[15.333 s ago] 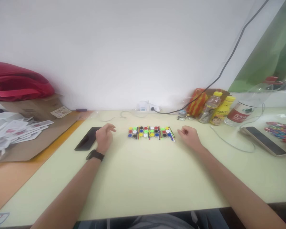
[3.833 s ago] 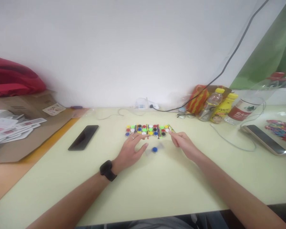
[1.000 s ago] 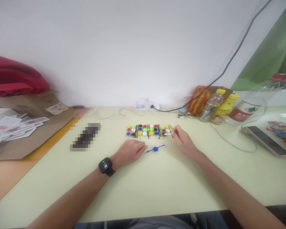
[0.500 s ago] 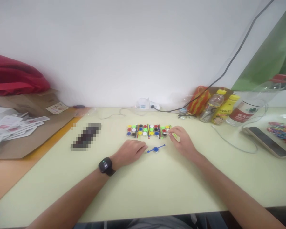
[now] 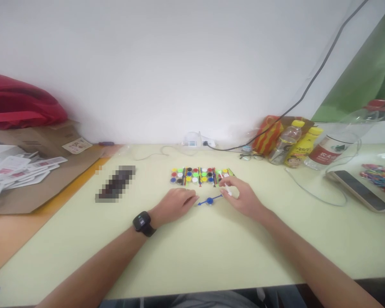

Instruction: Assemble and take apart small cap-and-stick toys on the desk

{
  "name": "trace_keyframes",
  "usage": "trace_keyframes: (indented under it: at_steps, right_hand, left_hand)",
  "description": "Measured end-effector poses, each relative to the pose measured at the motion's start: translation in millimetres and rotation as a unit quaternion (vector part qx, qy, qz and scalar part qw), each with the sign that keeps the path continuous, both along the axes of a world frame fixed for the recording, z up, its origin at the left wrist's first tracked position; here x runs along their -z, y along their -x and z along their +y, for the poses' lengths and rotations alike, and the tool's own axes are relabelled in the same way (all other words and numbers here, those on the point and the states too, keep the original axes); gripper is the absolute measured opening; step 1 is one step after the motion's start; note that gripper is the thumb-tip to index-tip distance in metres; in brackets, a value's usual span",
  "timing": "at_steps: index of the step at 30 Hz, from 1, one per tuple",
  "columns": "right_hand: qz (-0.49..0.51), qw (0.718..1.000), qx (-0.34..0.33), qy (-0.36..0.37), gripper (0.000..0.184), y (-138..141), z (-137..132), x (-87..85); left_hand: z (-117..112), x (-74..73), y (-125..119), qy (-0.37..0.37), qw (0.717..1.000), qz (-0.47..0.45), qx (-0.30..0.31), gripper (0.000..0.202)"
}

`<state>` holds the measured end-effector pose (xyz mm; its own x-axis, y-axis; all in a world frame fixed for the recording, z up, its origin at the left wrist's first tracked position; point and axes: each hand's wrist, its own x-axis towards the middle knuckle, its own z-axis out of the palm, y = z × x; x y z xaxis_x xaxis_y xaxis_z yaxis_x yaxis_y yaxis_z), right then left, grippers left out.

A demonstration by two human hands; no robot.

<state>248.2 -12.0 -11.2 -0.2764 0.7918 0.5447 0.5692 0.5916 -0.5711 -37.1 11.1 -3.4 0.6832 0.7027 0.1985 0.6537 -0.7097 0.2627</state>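
Observation:
A row of small coloured caps and sticks (image 5: 200,176) lies on the pale yellow desk (image 5: 192,252). In front of it sits a blue cap with a blue stick (image 5: 209,200) across it. My left hand (image 5: 176,204), a black watch on its wrist, rests on the desk just left of the blue piece with its fingers curled and the fingertips at the stick's left end. My right hand (image 5: 242,199) is just right of the blue piece and pinches a small white stick (image 5: 227,191).
A dark phone (image 5: 115,184) lies to the left, another phone (image 5: 359,190) and a cable to the right. Bottles (image 5: 297,147), glasses (image 5: 250,157) and a striped bag stand at the back right. Cardboard with white packets (image 5: 16,171) is at the far left.
My right hand has come down from the right end of the coloured row toward the blue piece, carrying a small white stick. My left hand has stayed put.

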Motion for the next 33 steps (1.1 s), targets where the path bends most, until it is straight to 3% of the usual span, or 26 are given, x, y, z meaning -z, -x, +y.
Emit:
trace_keyframes:
  at_steps: [5,9,15,19,22,26,33]
  right_hand:
    - [-0.017,0.994,-0.085,0.062,0.022,14.3,-8.4,1.7]
    - [-0.029,0.988,-0.122,0.088,0.016,22.9,-10.4,3.4]
    - [-0.047,0.987,-0.113,0.106,0.012,19.7,-8.7,3.4]
    - [-0.044,0.992,-0.086,0.077,0.012,10.6,-5.0,0.7]
    - [-0.031,0.998,-0.041,0.032,0.009,-4.0,3.7,-0.4]
    - [-0.051,0.996,0.077,-0.015,0.006,-36.6,22.0,1.1]
    - [-0.146,0.949,0.276,-0.042,0.007,-102.4,52.6,14.5]
  left_hand:
    - [-0.3,-0.3,-0.2,-0.001,1.0,0.0,-0.001,0.04]
    - [0.2,1.0,-0.1,-0.003,1.0,0.0,-0.004,0.04]
    - [0.6,1.2,-0.3,-0.003,1.0,-0.003,-0.004,0.04]
    - [0.2,0.5,0.0,0.003,1.0,-0.006,-0.007,0.04]
    - [0.0,0.4,0.4,0.01,1.0,-0.011,-0.006,0.04]
    - [-0.6,0.1,1.0,0.017,1.0,-0.02,-0.008,0.04]
    - [-1.7,-0.9,1.7,0.02,1.0,-0.019,-0.006,0.04]
